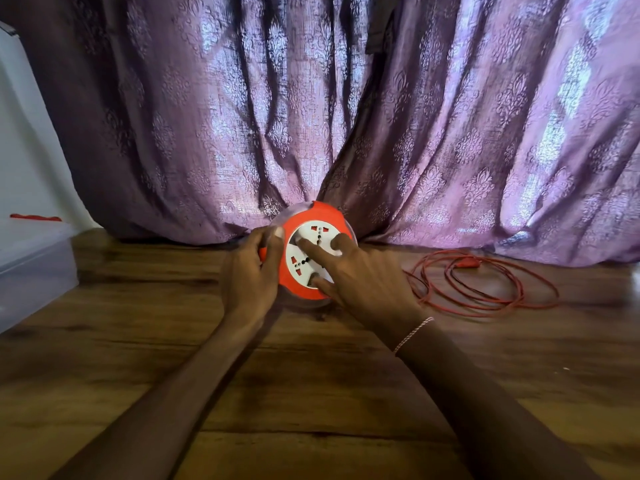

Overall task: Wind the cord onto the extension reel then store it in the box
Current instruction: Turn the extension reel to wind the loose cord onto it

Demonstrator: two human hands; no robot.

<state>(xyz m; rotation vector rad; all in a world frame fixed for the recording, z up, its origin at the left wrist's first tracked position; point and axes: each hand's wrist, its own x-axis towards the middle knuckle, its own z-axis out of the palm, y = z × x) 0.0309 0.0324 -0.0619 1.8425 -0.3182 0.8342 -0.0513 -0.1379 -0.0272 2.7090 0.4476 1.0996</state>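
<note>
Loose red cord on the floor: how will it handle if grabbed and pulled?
The cord looks thin and lies in slack, overlapping loops, so it is probably floppy and light. The crossing loops may snag or tangle when pulled. On the smooth wood floor it should slide easily.

One view only, head-worn, wide-angle. Faces forward and down along both forearms to the wooden floor (311,393). Close range: left hand (247,271), right hand (360,275) and reel (313,245) sit just above frame centre. Curtain (450,133) fills 12 o'clock, cord (485,289) lies at 3 o'clock, box (31,265) is clipped at 9 o'clock.
</note>
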